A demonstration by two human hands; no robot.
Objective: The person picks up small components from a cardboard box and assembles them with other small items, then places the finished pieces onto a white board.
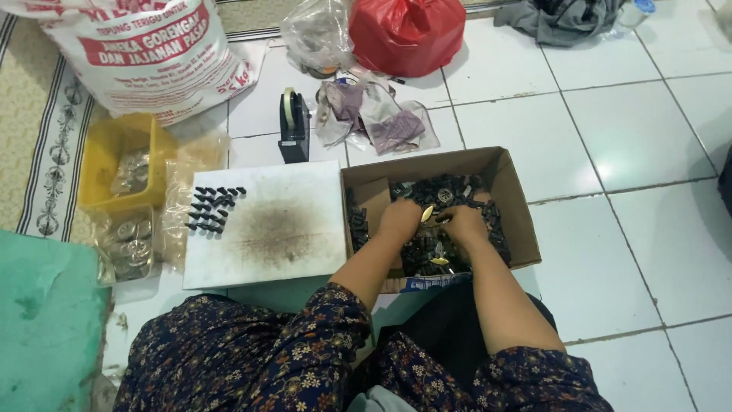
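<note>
At centre frame both hands dig in the cardboard box [509, 200] of small black parts [457, 191]. The left hand [399, 220] is curled into the pile, its grip hidden; the right hand [463, 223] pinches a yellowish piece [428, 214]. Careless scooping could scatter pieces onto the tiles.

Red bag [406, 32], tape dispenser [293, 126], yellow tub [114, 152], white board [263, 221].

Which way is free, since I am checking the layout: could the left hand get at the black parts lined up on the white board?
Probably yes. The left hand is in the cardboard box, and the bare white board between it and the black parts holds no obstacle.
</note>
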